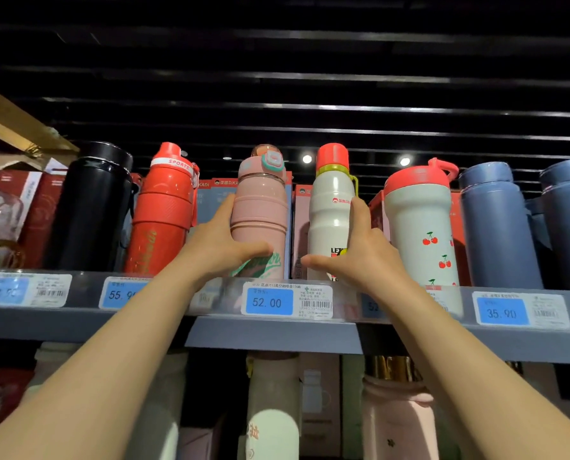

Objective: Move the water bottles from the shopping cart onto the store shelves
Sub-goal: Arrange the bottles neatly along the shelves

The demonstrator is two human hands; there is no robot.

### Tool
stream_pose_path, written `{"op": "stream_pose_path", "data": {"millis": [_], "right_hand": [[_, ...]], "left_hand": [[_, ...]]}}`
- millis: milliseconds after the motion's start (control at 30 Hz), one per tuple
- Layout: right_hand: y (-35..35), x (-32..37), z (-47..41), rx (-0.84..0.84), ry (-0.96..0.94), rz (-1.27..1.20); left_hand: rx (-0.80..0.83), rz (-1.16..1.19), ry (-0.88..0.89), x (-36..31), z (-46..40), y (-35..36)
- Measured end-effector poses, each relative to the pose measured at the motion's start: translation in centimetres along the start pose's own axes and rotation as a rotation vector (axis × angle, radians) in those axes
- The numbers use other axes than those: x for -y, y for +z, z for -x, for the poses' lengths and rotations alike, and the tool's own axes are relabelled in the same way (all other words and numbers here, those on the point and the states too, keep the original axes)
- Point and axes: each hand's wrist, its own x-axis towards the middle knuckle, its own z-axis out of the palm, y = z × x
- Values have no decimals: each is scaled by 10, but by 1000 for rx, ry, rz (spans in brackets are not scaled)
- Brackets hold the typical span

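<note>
On the upper shelf, a row of bottles is seen standing upright behind the price tags. The pink bottle is held near its lower half by the left hand, with the thumb laid across the front and the fingers wrapped round its left side. Just beside it, the white bottle with a red cap is gripped by the right hand, the thumb pointing across its base and the fingers curled round the right side. Both bottles rest at the shelf's front edge, above the 52.00 tag. A red bottle and a black bottle are placed to the left; a cherry-printed bottle and 2 blue bottles stand to the right.
</note>
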Motion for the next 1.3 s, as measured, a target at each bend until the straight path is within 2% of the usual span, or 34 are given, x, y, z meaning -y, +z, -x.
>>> {"op": "stream_pose_path", "data": {"millis": [167, 300, 367, 467, 733, 900, 967, 1033, 1133, 1233, 1300], "right_hand": [[-4, 1, 0, 50, 23, 13], [-11, 0, -1, 57, 54, -41], [-8, 4, 0, 11, 74, 29], [2, 14, 3, -31, 133, 151], [7, 30, 6, -63, 183, 226], [-5, 22, 16, -111, 75, 226], [-21, 10, 26, -156, -46, 217], [-43, -9, 33, -224, -148, 218], [-82, -49, 36, -331, -152, 174], [-117, -94, 30, -412, -69, 105], [-133, -121, 25, -386, -2, 101]], "left_hand": [[28, -70, -68, 0, 0, 1], [-76, -386, -7, -6, 12, 14], [-118, -457, 12, -7, 14, 19], [-126, -436, 3, -5, 11, 19], [-119, -350, 36, 4, 4, 16], [-176, -400, 64, 1, 14, 15], [-279, -396, 161, -5, 21, 23], [-362, -359, 357, -17, 29, 39], [-379, -254, 576, -55, 39, 75], [-269, -70, 507, -102, 44, 115], [-223, -56, 405, -126, 42, 143]]}}
